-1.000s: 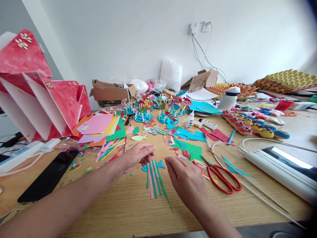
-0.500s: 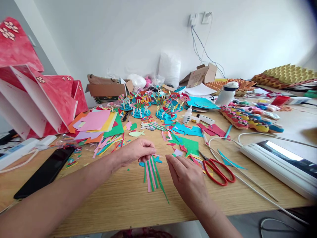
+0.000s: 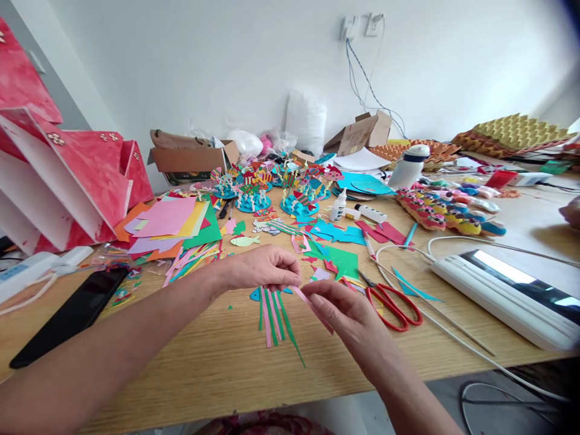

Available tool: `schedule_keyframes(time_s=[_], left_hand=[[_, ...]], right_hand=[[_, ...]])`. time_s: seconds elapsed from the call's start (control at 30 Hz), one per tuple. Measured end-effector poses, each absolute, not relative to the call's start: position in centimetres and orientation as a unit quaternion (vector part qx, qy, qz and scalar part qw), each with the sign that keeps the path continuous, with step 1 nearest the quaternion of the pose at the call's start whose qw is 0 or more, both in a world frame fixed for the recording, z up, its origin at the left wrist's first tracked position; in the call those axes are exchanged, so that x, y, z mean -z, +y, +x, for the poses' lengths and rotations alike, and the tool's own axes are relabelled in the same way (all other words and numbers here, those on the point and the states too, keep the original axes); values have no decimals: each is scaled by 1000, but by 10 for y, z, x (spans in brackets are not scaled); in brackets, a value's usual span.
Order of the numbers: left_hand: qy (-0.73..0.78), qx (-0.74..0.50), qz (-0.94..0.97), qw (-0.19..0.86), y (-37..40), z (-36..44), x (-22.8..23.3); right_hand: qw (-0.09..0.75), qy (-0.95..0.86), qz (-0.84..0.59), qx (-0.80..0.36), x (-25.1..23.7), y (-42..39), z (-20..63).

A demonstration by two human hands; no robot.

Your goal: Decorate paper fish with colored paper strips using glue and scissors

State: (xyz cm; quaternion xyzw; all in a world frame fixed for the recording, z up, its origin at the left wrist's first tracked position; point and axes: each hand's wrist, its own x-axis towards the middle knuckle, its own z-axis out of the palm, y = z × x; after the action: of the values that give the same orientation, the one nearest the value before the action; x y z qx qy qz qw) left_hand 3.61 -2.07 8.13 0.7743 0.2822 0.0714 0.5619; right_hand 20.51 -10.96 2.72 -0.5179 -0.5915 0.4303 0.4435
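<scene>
A narrow pink paper strip [image 3: 312,307] runs from the fingertips of my left hand [image 3: 265,266] to those of my right hand [image 3: 348,305]. Both hands pinch it just above the table, its free end slanting down toward me. Under my left hand lies a blue paper fish [image 3: 255,295], partly covered by that hand. Green and pink paper strips [image 3: 274,320] lie across the fish, fanning toward the table's front edge. Red-handled scissors [image 3: 394,308] rest to the right of my right hand.
Stacked coloured paper [image 3: 167,217] and a black phone [image 3: 67,320] lie left. Behind stand finished fish decorations [image 3: 254,196] and a glue bottle [image 3: 338,205]. A white machine [image 3: 502,296] with cables sits right. Another person's hand [image 3: 571,212] seems to show at the right edge.
My left hand has moved slightly right and up. My right hand has turned, its fingers now pinching the pink strip, which stretches between both hands. The view has shifted a little.
</scene>
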Motion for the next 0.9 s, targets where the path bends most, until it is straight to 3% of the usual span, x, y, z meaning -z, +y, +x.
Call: schedule_keyframes(time_s=[0.27,0.67,0.8,0.9], left_hand=[[292,-52,770,565,-9,39,-70],[344,-119,752,550,-13,33,-60],[360,-138,752,535,-16,38,-57],[360,-120,758,530,-13,34,-62]], right_hand=[[490,-476,-497,-535,-20,-106,196],[514,-419,-525,-533,-9,-102,197],[481,-454,-524,-537,-11,-107,195],[399,-559,-532,-495,-14,-117,202]])
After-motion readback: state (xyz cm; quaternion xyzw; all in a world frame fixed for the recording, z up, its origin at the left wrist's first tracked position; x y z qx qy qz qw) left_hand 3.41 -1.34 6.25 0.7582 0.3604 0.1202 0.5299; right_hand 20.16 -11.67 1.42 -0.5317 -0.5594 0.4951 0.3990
